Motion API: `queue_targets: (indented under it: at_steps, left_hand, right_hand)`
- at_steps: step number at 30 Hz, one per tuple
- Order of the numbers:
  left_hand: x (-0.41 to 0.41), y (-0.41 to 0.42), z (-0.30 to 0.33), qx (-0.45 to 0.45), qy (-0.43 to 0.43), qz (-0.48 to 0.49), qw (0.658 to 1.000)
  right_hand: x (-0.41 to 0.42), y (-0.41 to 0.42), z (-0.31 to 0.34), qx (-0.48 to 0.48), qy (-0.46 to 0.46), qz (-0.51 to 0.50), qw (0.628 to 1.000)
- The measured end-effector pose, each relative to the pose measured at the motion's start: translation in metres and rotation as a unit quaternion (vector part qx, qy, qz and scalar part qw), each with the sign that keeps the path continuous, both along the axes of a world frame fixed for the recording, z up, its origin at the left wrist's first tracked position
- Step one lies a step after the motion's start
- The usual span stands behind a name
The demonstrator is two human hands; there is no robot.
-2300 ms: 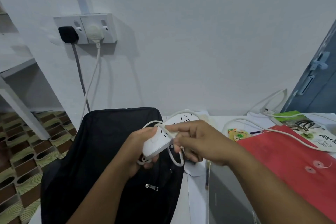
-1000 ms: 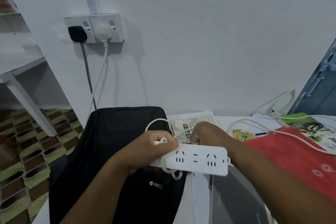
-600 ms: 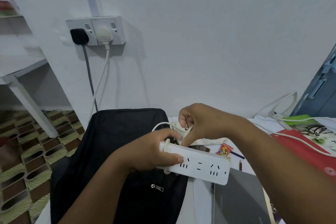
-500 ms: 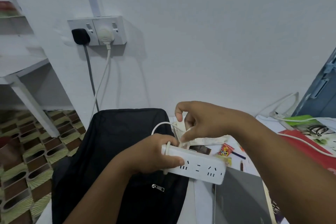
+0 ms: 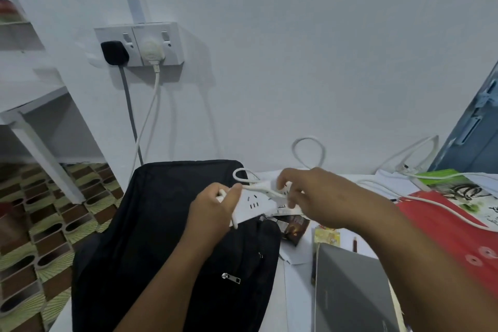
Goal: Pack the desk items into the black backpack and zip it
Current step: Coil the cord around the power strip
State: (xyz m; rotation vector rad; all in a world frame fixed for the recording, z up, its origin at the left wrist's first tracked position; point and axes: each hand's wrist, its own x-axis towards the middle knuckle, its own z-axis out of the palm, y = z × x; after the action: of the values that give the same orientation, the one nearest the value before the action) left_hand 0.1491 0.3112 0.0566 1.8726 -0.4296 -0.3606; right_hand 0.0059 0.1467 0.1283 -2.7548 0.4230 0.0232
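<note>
**Cord goes another turn round the power strip**

Half a second ago the person's right hand was raised above the white plastic power strip [image 5: 256, 203] with its fingers lifted off it; now the right hand [image 5: 318, 198] has come down onto the strip's far end, fingers curled over it and pinching the white power cord [image 5: 265, 189] against the casing. A loop of cord that was not visible before now stands up behind the hand, in front of the wall. The left hand [image 5: 215, 209] grips the near end as it did earlier, thumb and fingers closed round the casing and the cord lying there. The strip has tilted, its far end now higher. This reads as another wrap of cord being laid down, so the strip is probably close to ready for packing, though some slack cord seems to remain.

The strip is held in the air over the upper edge of the black fabric backpack [image 5: 172, 237], which lies flat at the desk's left end with a silver zip pull [image 5: 230, 277] showing on its front. Whether the main compartment is open cannot be told. Still on the white desk [image 5: 299, 294] to the right are a grey laptop [image 5: 353, 291], a red document folder [image 5: 447, 226] and some small snack packets [image 5: 296, 225].
</note>
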Motion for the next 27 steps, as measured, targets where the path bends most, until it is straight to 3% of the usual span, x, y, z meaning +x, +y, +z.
queue_targets:
  at_steps: [3, 6, 9, 14, 20, 22, 27]
  left_hand:
    - [0.003, 0.000, 0.008, -0.039, 0.036, 0.033, 0.998]
    - [0.002, -0.002, 0.017, -0.109, 0.115, 0.043, 0.987]
    - [0.002, -0.003, 0.021, -0.131, 0.144, 0.031, 0.980]
    - [0.001, 0.000, 0.023, -0.147, 0.171, -0.011, 0.974]
    - [0.004, 0.010, 0.024, -0.167, 0.181, -0.050, 0.968]
    - [0.004, 0.012, 0.024, -0.160, 0.185, -0.072, 0.967]
    - [0.000, 0.015, 0.028, -0.169, 0.187, -0.189, 0.949]
  right_hand:
    - [-0.003, -0.011, -0.011, 0.064, -0.009, -0.005, 0.998]
    - [-0.001, 0.006, -0.028, 0.174, -0.099, 0.039, 0.979]
    - [0.005, 0.030, -0.049, 0.132, -0.159, 0.103, 0.973]
    - [0.011, 0.047, -0.069, 0.073, -0.148, 0.154, 0.974]
    - [0.014, 0.019, -0.082, 0.160, -0.196, 0.099, 0.962]
    - [0.013, 0.013, -0.080, 0.140, -0.178, 0.083, 0.971]
    - [0.013, 0.009, -0.079, 0.094, -0.016, 0.057, 0.994]
